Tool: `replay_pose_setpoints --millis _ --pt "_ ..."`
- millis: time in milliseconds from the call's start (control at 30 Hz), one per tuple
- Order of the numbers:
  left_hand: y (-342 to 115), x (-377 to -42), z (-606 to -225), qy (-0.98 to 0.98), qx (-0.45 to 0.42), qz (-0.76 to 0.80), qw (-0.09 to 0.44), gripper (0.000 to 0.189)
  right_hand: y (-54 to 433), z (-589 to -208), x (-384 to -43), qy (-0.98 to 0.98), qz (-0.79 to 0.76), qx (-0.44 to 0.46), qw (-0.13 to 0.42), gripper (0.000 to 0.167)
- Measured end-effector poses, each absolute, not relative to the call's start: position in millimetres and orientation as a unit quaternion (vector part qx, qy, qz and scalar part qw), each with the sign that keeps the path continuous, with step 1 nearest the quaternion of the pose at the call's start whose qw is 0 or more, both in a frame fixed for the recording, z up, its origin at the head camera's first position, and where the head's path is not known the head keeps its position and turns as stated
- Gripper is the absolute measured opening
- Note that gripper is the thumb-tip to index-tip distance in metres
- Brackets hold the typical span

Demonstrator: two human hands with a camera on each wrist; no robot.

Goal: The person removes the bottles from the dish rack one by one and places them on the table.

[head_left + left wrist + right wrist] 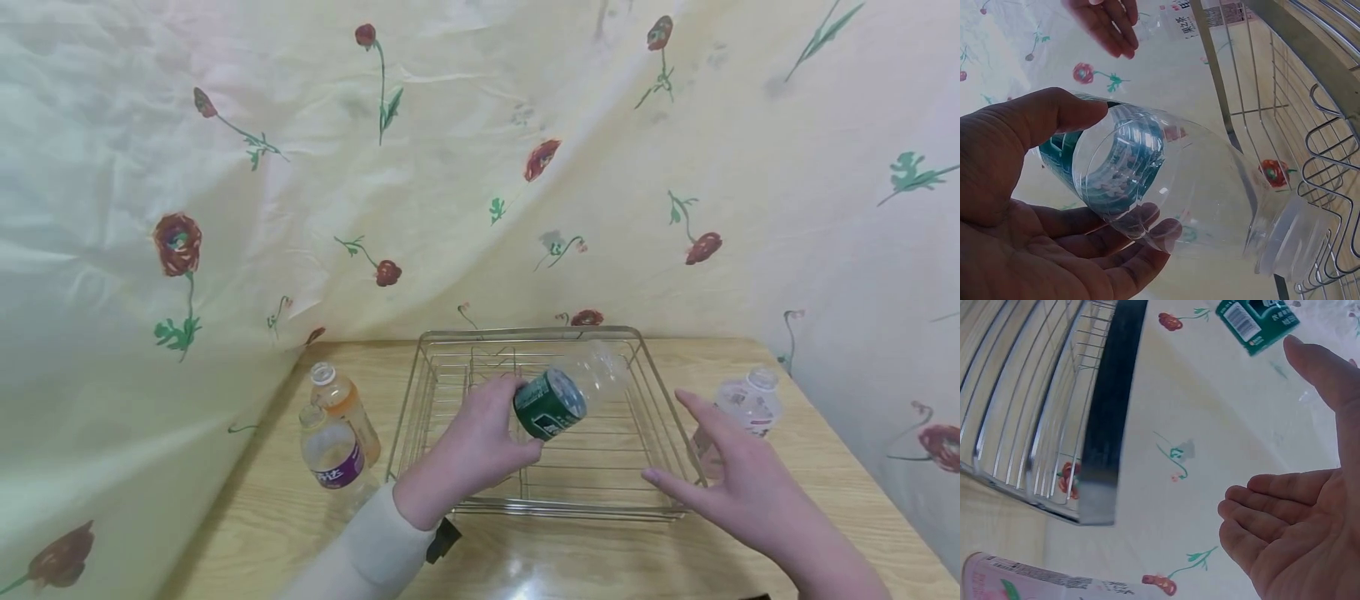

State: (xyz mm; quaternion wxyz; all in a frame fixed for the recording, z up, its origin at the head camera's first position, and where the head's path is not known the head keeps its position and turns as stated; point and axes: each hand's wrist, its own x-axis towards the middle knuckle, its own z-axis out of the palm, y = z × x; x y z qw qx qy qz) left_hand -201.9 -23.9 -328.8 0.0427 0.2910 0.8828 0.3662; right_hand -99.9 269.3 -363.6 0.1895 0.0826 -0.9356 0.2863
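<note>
My left hand (487, 429) grips a clear plastic bottle (600, 373) with a green label, tilted on its side above the metal wire rack (585, 504). In the left wrist view the thumb and fingers curl round the labelled end of the bottle (1204, 181), and its neck points toward the rack's wires. My right hand (738, 483) has its fingers spread and holds nothing; it is beside the rack's right side, near a pink-labelled bottle (750, 404) that it partly hides. The right wrist view shows the empty right palm (1297, 531).
Left of the rack stand two bottles on the wooden table (247, 533): one with an orange tint (348, 400) and one with a purple label (330, 454). A flowered cloth (465, 167) hangs behind and at the sides.
</note>
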Motion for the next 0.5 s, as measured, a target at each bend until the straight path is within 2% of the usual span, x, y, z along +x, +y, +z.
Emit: replay_pose_setpoints --millis 500 --pt "-23 -200 -328 0.894 0.319 0.312 0.031 0.063 262 -336 -98 -0.934 0.271 0.111 0.205 0.109"
